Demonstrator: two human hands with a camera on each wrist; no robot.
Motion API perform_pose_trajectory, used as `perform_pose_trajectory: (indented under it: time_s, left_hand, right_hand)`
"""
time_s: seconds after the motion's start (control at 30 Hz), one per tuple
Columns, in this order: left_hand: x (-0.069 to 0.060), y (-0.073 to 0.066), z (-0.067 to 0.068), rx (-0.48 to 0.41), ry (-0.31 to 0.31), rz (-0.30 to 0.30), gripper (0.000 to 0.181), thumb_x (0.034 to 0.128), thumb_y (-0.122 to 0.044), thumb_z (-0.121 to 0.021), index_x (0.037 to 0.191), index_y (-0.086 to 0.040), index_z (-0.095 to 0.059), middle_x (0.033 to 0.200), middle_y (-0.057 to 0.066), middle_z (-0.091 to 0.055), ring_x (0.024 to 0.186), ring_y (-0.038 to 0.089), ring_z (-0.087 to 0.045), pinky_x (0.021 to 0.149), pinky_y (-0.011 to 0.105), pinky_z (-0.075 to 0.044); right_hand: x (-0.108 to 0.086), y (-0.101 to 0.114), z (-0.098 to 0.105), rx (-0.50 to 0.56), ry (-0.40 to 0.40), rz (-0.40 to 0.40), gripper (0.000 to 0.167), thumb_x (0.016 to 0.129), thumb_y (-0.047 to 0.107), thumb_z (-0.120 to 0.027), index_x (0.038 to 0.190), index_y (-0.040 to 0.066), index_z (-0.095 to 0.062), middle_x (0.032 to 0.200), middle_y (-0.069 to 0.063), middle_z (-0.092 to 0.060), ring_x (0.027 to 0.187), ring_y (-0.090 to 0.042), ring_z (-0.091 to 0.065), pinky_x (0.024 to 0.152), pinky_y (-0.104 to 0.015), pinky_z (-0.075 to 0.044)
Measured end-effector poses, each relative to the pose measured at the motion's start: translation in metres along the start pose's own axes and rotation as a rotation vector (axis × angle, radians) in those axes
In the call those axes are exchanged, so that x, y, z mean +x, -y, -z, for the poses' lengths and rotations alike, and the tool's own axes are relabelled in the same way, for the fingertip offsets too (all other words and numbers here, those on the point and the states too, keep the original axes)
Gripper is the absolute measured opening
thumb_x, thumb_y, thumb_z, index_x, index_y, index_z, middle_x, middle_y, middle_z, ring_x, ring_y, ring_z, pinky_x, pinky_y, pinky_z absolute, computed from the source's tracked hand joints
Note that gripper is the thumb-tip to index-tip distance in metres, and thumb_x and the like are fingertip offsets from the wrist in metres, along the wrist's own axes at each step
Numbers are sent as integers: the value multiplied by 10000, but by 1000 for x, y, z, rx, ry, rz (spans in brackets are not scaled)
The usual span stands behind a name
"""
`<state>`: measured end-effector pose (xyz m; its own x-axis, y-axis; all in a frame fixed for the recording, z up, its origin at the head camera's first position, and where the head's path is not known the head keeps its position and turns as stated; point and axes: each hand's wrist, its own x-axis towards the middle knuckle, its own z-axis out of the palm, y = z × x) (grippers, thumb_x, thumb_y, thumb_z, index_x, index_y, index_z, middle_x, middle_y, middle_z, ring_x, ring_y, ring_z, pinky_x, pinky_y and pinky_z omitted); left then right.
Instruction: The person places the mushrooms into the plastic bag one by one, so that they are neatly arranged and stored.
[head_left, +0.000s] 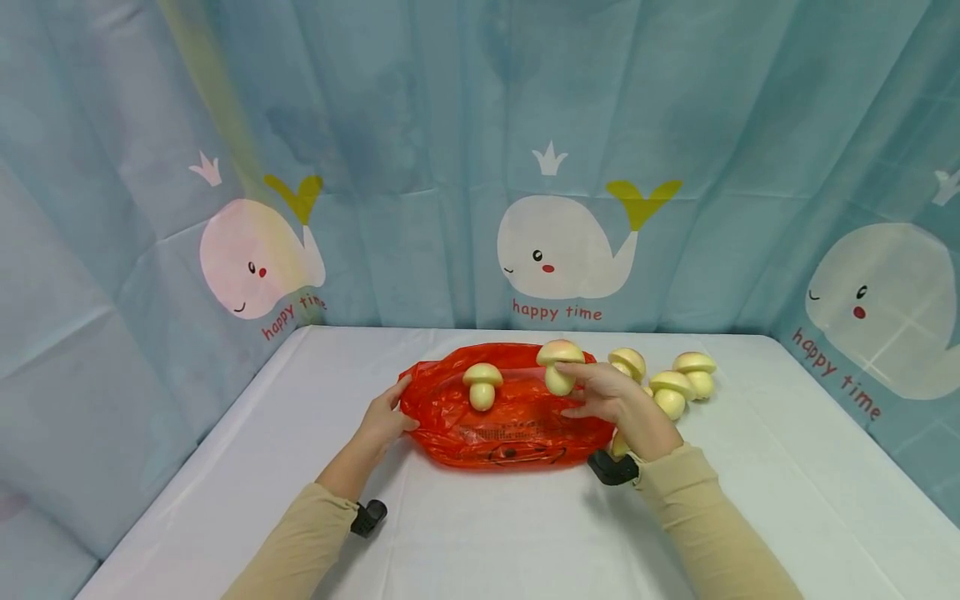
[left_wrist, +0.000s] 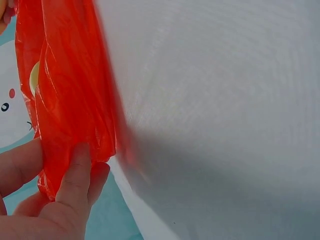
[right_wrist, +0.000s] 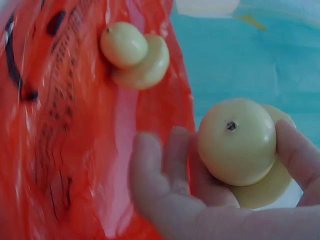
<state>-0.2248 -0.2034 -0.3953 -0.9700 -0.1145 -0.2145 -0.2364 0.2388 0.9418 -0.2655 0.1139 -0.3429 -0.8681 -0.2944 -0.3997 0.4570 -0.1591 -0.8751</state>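
1. My left hand (head_left: 386,421) pinches the left end of the red plastic bag (head_left: 450,435), thumb and fingers on either side of the film.
2. My right hand (head_left: 609,395) grips a pale yellow toy mushroom (head_left: 559,354) by its stem, cap up, above the right part of the bag. My two hands are well apart, the bag between them.
3. The bag lies crumpled on the white table (head_left: 480,533), black print on its near side.
4. A second mushroom (head_left: 482,386) rests on the red plastic, left of the one I hold; whether it is inside the bag I cannot tell.
5. To the right of the bag, more mushrooms (head_left: 671,393) stand or lean close together, some partly hidden by my right hand and wrist.
6. At the far side hangs a blue curtain (head_left: 427,250) printed with whales.
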Motion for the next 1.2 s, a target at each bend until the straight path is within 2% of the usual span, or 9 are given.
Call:
perform_pose_trajectory:
  time_s: [0.1,0.27,0.37,0.5,0.57,0.63,0.8,0.93,1.2]
  left_hand:
    - [0,0,0,6,2,-2,803,834,176,-524,1540,-119,-280,1572,232,-193,1413,433,-179,945,414,-487]
    - [1,0,-1,1,4,-1,805,838,175,-518,1543,-128,-275,1576,227,-187,1416,436,-163,998,468,-442]
    - [2,0,-1,2,3,0,809,836,178,-517,1543,-131,-274,1578,222,-186,1421,436,-147,1015,484,-422]
    - [0,-2,0,7,7,-4,807,836,173,-519,1544,-127,-271,1577,227,-186,1420,436,-143,1003,475,-436]
    - [0,-2,0,7,12,-6,805,838,169,-518,1544,-122,-266,1575,232,-184,1416,434,-152,982,452,-458]
    - [-1,-2,1,9,14,-8,806,836,172,-518,1544,-117,-264,1574,235,-183,1417,431,-151,953,420,-479]
    - [-1,-2,2,11,18,-8,810,831,181,-520,1542,-114,-270,1573,236,-184,1423,431,-140,901,375,-507]
    - [-2,-3,2,13,19,-7,811,831,180,-517,1544,-113,-264,1574,239,-179,1425,434,-129,958,426,-478]
    - [-2,-2,2,22,21,-10,807,836,174,-518,1545,-113,-261,1574,243,-172,1425,437,-129,980,458,-458]
  right_hand:
    - [6,-4,-5,-36,-12,-16,292,991,210,-548,1197,39,-432,1018,-31,-537,1102,-272,-451,1074,-601,-285]
    - [16,-10,-13,27,-18,-11,215,999,141,-526,1154,0,-478,1081,-84,-481,1012,-234,-466,1102,-522,-292]
    - [21,-13,-17,29,-31,-21,340,1002,126,-516,1274,-62,-435,1194,-154,-443,1057,-254,-462,1098,-504,-306]
    - [29,-18,-22,-45,-115,-60,555,979,191,-576,1405,-75,-339,1305,-212,-419,1163,-321,-424,1066,-520,-353]
    - [32,-19,-24,-93,-164,-80,588,959,219,-610,1407,-61,-350,1297,-206,-436,1164,-333,-426,1047,-520,-376]
    - [36,-21,-26,-122,-216,-90,584,938,224,-642,1389,-47,-389,1199,-159,-477,1101,-313,-457,1027,-506,-401]
    - [43,-23,-33,-181,-307,-81,593,907,204,-681,1371,-49,-413,1130,-141,-500,1004,-294,-493,989,-481,-441]
    - [48,-25,-39,-239,-345,-72,581,904,213,-688,1359,-50,-438,1131,-149,-514,983,-295,-500,960,-453,-465]
    - [61,-32,-46,-246,-411,-89,569,916,197,-669,1371,-37,-420,1168,-177,-499,983,-323,-483,943,-456,-479]
